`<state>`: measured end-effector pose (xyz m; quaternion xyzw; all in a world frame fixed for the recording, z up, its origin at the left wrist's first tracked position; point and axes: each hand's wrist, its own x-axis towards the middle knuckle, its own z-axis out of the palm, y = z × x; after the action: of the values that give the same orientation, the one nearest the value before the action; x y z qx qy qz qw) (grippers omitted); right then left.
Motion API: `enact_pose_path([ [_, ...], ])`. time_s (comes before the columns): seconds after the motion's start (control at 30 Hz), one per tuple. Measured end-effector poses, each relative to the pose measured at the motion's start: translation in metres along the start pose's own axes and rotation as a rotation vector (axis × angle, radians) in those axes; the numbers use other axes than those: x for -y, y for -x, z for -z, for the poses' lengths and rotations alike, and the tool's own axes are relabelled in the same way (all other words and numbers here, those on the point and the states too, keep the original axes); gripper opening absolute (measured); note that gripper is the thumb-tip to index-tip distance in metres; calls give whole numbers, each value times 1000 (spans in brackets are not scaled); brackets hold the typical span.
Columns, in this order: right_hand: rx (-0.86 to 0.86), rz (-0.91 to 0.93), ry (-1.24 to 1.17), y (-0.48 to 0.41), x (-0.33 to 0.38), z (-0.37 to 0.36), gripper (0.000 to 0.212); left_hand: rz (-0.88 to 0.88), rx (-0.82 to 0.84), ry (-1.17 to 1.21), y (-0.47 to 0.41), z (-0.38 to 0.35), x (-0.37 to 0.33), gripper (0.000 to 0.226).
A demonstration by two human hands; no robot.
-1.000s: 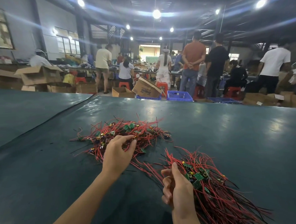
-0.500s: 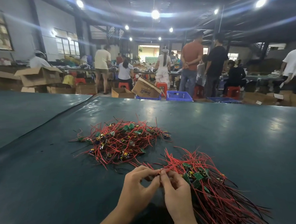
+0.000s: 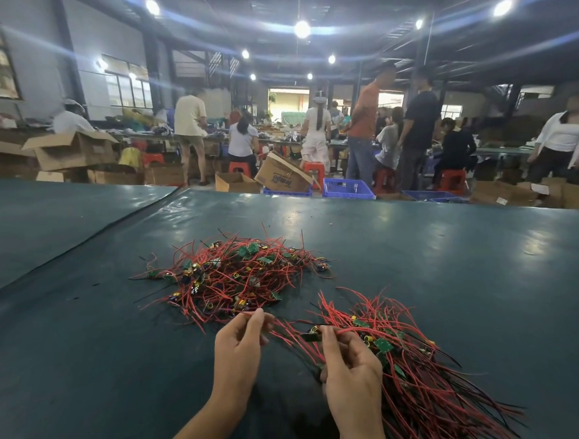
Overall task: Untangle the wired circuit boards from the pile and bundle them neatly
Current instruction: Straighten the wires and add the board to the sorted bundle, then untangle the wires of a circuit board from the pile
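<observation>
**Position.** The left hand (image 3: 241,342) had its grip closed in a pinch, thumb against forefinger, on a red wire (image 3: 280,327). The right hand (image 3: 351,374) had its grip closed on the same run of wire, just beside a small board (image 3: 310,336) that hung between the two hands. Both hands were held at the near edge of the worktop (image 3: 451,261). The tangled pile (image 3: 237,275) lay farther off, slightly left of centre. The bundle (image 3: 413,374) lay near and to the right, touching the right hand, with its wires running roughly parallel toward the near right corner.

**Hazards (assessment).**
- The left-hand pinch sat just beside the nearest strands of the tangled pile. If the wire was looped through those strands, a pull would probably drag them along instead of freeing one unit.
- A sharp pull between the hands would likely load the joint where wire meets board. The wire looked thin, so a joint could tear.
- No tie showed on the bundle. A knock from the right wrist could fan it out and mix its wires again.
- Stray ends of the pile and of the bundle lay near one another and could interlock.

**Count.**
- Hands: two, both engaged.
- Heaps of wired boards: two, one tangled and one aligned.
- Boards held clear of both heaps: one.
- Boards within each heap: too many and too overlapped to count.
</observation>
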<state>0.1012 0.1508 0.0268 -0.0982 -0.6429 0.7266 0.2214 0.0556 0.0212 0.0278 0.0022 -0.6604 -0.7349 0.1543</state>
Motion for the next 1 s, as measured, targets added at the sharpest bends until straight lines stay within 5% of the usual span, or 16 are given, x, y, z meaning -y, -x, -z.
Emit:
enact_pose_path([
  [0.33,256,83,-59,10,9,-6,15,338,500,41,9,-9,4,59],
  [0.8,150,-28,69,8,8,-4,33,-71,491,16,19,-13,-1,43],
  [1.0,161,57,102,11,10,-5,32,-95,617,-12,23,-11,-4,66],
])
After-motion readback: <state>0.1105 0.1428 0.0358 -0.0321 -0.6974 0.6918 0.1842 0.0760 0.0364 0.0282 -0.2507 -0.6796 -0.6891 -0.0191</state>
